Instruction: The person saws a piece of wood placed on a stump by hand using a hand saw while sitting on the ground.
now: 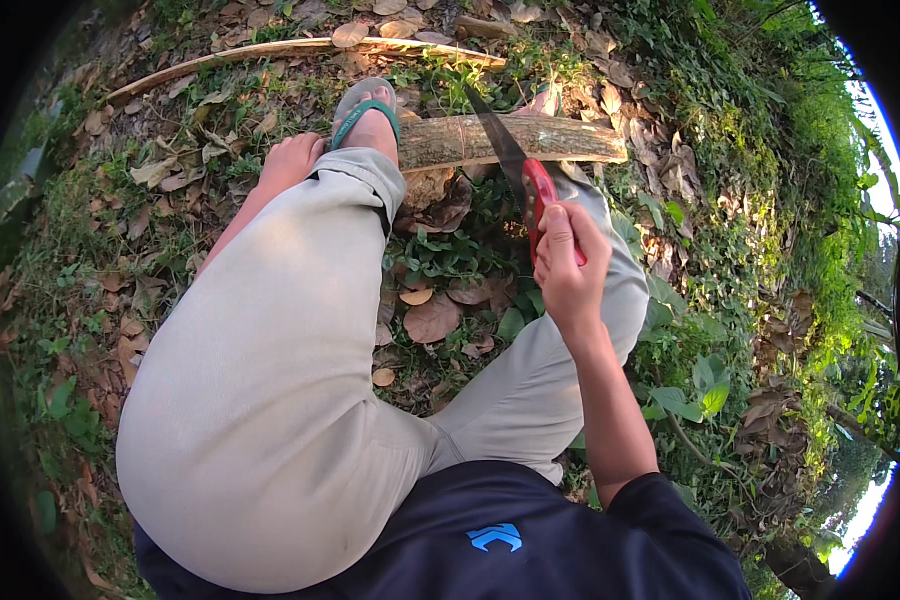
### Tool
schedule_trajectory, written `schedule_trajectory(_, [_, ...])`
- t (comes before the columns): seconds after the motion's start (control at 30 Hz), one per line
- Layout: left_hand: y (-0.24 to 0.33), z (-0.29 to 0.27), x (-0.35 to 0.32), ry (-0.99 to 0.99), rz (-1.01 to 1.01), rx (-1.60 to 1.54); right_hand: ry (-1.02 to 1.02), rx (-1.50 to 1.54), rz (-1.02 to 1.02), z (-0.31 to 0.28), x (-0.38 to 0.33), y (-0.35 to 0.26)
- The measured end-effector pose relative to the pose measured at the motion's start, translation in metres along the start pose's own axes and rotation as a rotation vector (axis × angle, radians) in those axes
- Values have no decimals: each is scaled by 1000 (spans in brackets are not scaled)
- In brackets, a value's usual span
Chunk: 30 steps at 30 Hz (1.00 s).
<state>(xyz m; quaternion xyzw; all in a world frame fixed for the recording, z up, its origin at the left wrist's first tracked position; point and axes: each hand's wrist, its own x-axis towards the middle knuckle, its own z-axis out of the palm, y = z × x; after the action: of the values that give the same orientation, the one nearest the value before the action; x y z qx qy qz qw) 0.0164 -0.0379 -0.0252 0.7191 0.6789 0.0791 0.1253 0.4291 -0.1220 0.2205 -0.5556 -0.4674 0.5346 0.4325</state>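
Observation:
My right hand is closed around the red handle of a hand saw. The saw's dark blade slants up and left across a bark-covered log that lies crosswise. My left foot, in a grey and green flip-flop, presses on the log's left part. Beside that foot, my left hand reaches down past the outside of my left leg. Its fingers are partly hidden by the leg, so I cannot see whether they grip anything.
A long split strip of wood lies beyond the log. Dry leaves and low green plants cover the ground. My right foot shows behind the log. Denser greenery grows along the right side.

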Motion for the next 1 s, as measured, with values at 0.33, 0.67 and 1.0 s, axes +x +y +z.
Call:
schedule_trajectory(0.33, [-6,-6,-2,-34,7,52,-56,4,43,8,-8,12])
schedule_trajectory(0.67, [-5,-1,-4,46,37,0,-71,-114,31,1,-31,-9])
schedule_trajectory(1.0, [7,0,8,48,76,31,10,-305,-43,63,78,-10])
